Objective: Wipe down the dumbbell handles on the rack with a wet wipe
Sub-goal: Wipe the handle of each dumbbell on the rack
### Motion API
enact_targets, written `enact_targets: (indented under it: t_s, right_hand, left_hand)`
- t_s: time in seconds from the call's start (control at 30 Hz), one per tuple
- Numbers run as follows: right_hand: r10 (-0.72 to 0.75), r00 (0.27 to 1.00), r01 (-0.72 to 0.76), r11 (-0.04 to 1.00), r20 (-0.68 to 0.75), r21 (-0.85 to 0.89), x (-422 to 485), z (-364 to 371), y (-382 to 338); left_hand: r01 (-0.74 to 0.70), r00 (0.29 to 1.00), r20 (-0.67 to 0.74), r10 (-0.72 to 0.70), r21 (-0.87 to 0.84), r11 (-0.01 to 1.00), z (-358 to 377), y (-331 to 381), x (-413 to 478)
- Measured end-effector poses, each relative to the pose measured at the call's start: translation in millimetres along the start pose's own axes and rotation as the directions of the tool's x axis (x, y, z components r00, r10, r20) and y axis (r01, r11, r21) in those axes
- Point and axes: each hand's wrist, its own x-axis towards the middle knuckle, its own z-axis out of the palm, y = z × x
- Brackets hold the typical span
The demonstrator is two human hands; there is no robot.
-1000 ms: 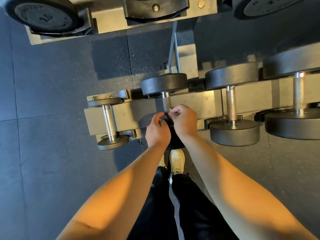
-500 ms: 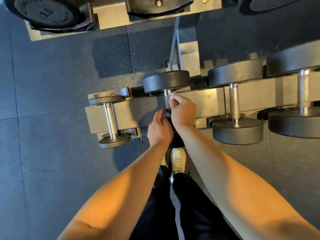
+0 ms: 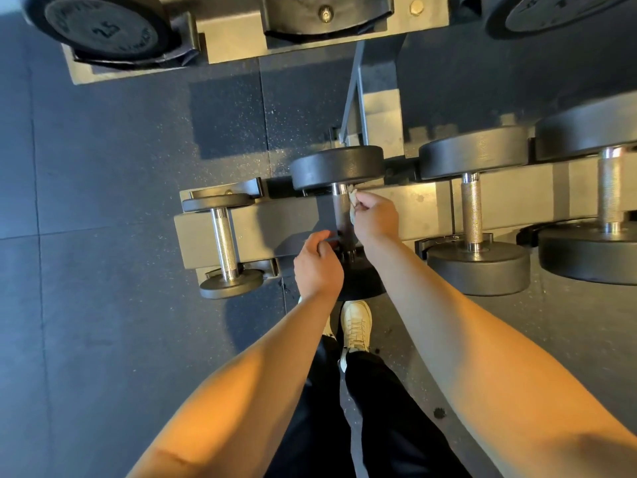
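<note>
- Well, four dumbbells lie side by side across the lower rack tier (image 3: 424, 208). A small dumbbell (image 3: 224, 243) is at the left, then the second dumbbell (image 3: 337, 167), a third dumbbell (image 3: 472, 208) and a fourth dumbbell (image 3: 586, 253), which is cut off by the right edge. They get bigger from left to right.
- Three black weight ends show on the upper rack tier (image 3: 234, 36) along the top of the view.
- The left weight end (image 3: 103, 27) reads "2.5". The raised lettering round its rim is too blurred to make out, and I can read no other writing.
- Both hands are at the second dumbbell, on its handle (image 3: 341, 215), which sits in shadow.
- The right hand (image 3: 375, 219) pinches the single wet wipe (image 3: 352, 201) between fingers and thumb. It presses the wipe to the right side of the handle, just below the far head.
- The left hand (image 3: 317, 267) has its fingers curled round the near end of that handle, just above the near head.
- One white lace-up shoe (image 3: 356, 326) shows clearly below the near head, on the dark speckled floor (image 3: 103, 305). Black trousers (image 3: 379, 408) run down from it.
</note>
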Motion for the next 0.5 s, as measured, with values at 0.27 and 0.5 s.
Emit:
enact_targets:
  t_s: [0.27,0.5]
  right_hand:
    - [0.192,0.975,-0.104,0.843,0.114,-0.528,-10,2,25]
    - [0.129,0.982,-0.012,0.77,0.137,-0.638,-29,-11,22]
  left_hand:
    - [-0.017,1.0,-0.021,0.016,-0.035,0.999,-1,0,-1]
    - [-0.098,0.995,0.034,0.098,0.012,0.995,-2,-9,-13]
